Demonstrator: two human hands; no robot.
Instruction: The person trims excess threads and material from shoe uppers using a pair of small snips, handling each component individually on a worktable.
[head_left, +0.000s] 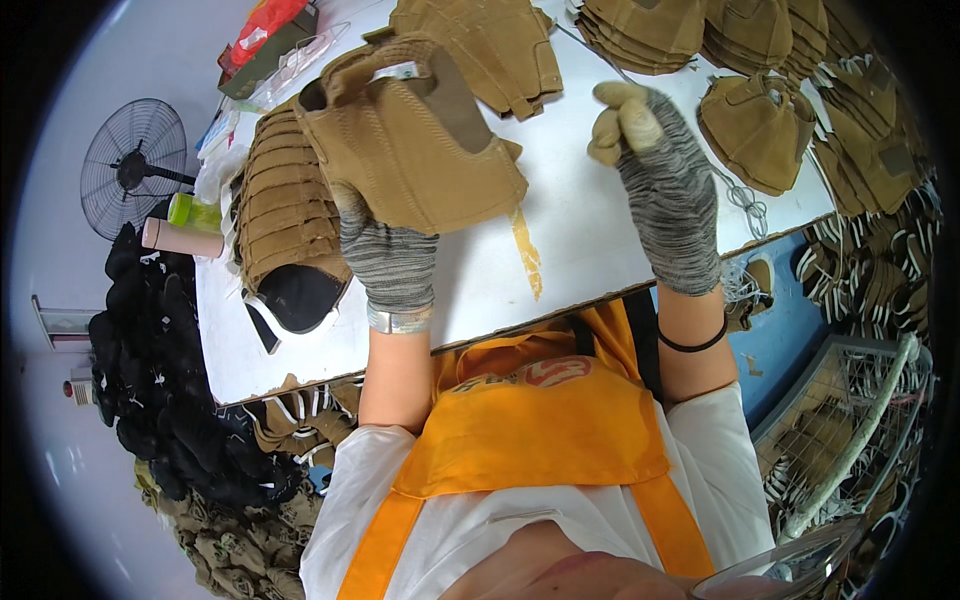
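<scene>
My left hand [388,255], in a grey knitted glove, grips a brown suede shoe upper [415,160] by its lower edge, raised over the white table. The upper has stitched seams and a pale label inside its opening. My right hand [665,185] hangs over the table to the right, in a matching glove with tan-coated fingertips. Its fingers are curled together, and whether anything small is between them is hidden. Beside my left hand lies a row of overlapping brown uppers [285,200], the nearest showing a black lining. Another brown stack [480,45] lies beyond the held upper.
More stacks of brown uppers [645,30] line the far right of the white table [590,250]. A grey cord [745,200] lies coiled near its right edge. Bottles [185,238], a fan [130,170] and black piles [160,370] are at left. A wire basket [840,430] stands lower right.
</scene>
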